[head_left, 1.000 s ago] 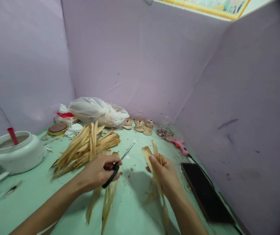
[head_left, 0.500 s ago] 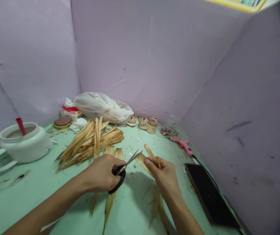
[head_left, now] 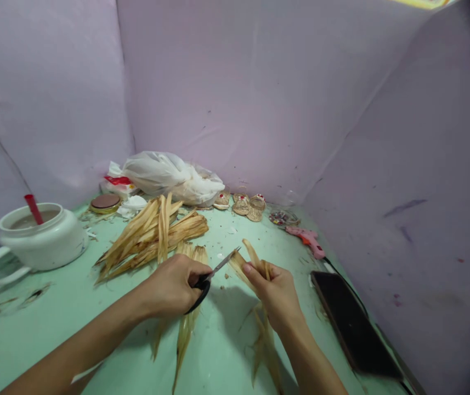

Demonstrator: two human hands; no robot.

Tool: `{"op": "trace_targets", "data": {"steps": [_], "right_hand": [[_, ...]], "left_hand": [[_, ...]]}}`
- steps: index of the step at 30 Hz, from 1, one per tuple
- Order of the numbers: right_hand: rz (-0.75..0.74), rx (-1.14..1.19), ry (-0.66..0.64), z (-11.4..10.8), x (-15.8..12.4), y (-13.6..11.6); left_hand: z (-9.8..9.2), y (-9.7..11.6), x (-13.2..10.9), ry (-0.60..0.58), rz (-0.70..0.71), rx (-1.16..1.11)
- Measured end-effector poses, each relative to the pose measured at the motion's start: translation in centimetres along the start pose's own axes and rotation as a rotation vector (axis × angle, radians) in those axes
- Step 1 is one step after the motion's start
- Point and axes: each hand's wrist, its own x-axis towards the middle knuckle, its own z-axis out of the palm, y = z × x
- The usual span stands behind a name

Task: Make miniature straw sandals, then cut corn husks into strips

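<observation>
Lilac walls (head_left: 259,93) close in a green table (head_left: 131,365), and much of what lies on it sits toward the edges, probably out of the hands' way. At the back rests a bulky white plastic bag (head_left: 171,175); in front of it a bundle of dried husks (head_left: 144,241) fans out, seemingly kept within the left arm's reach. Farther left stands a white pot (head_left: 49,247) with a red stick (head_left: 33,209) leaning on its rim, and a dark phone (head_left: 354,323) lies flat beside the right forearm. The left hand (head_left: 173,285) is curled shut around black handles; the right hand (head_left: 278,291) pinches firmly, thumb pressed against bent fingers. A pink glue gun (head_left: 311,241) lies by the right wall. The held husk strips (head_left: 241,269) rise from the right hand's pinch, their ends exposed, apparently so the blades can meet them. The scissors (head_left: 223,264) point right from the left hand, blades nearly together, tips at one strip's end; whether they bite is too small to tell. Smallest, woven slipper ornaments (head_left: 241,204) sit against the back wall.
</observation>
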Motion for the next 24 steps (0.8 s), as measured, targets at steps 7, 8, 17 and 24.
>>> {"op": "trace_targets", "data": {"steps": [7, 8, 17, 24], "right_hand": [[0.034, 0.051, -0.010, -0.1, 0.0, -0.1], [0.031, 0.058, -0.009, -0.1, 0.0, -0.2], [0.088, 0.044, 0.098, -0.6, 0.8, 0.3], [-0.063, -0.146, 0.012, -0.1, 0.0, 0.2]], "left_hand": [[-0.3, -0.3, 0.3, -0.015, -0.039, -0.093], [-0.4, -0.3, 0.4, 0.006, -0.065, -0.127], [-1.3, 0.1, 0.0, 0.111, -0.049, 0.043], [0.3, -0.2, -0.4, 0.094, 0.048, 0.409]]}}
